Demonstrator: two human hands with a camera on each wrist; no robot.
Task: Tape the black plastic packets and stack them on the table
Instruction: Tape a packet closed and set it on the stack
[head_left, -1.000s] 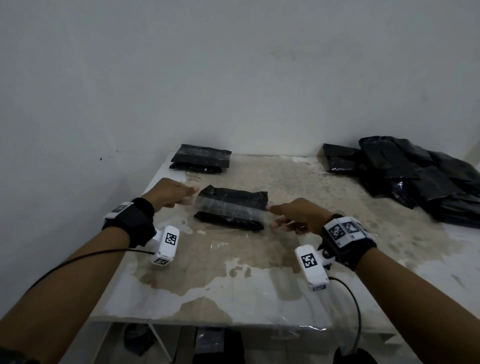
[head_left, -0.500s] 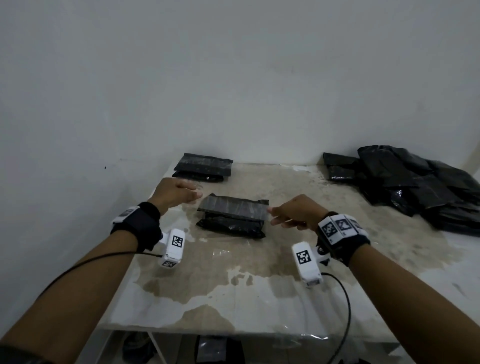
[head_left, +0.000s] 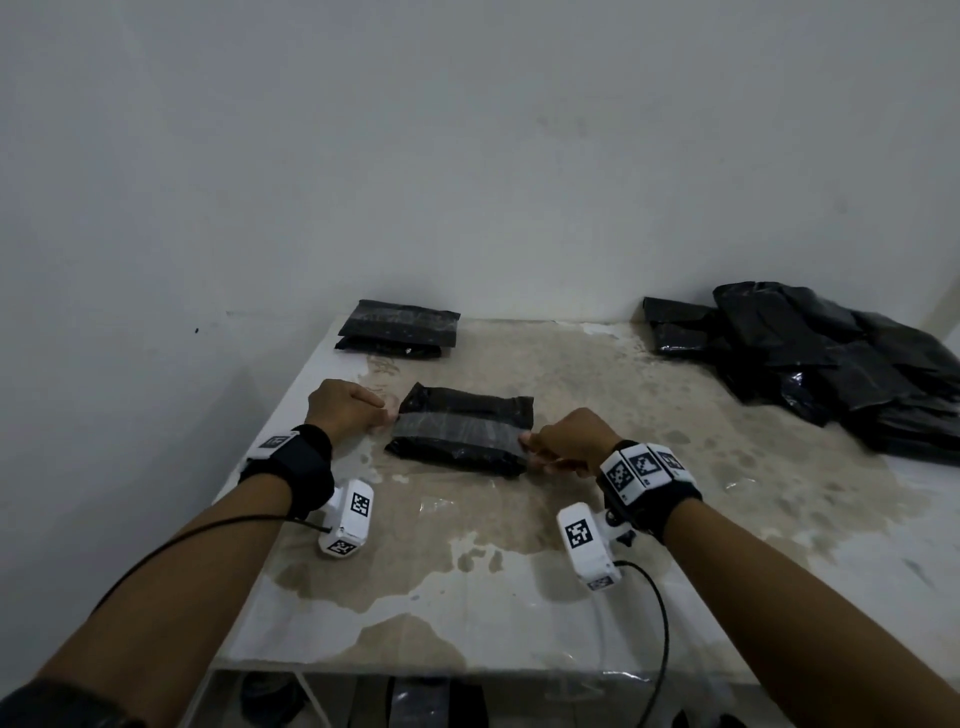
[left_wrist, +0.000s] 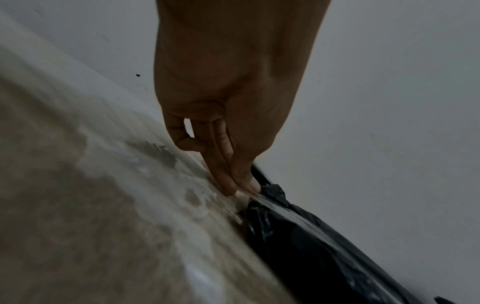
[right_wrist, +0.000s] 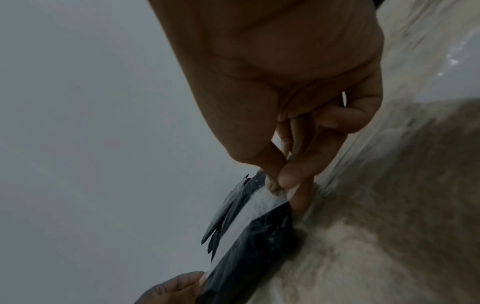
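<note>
Since a second ago you've lowered the tape strip (head_left: 457, 427) onto the packet (head_left: 462, 434) mid-bench (head_left: 519, 597); left hand (head_left: 343, 408) and right hand (head_left: 569, 441) fingers pinch its ends. Uneven tension could wrinkle it.

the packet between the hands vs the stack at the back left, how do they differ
The packet between the hands is single, mid-table, with each tape end pinched by the left hand and right hand. The back-left stack is layered, near the wall, untouched. Both are black plastic, lying flat.
</note>
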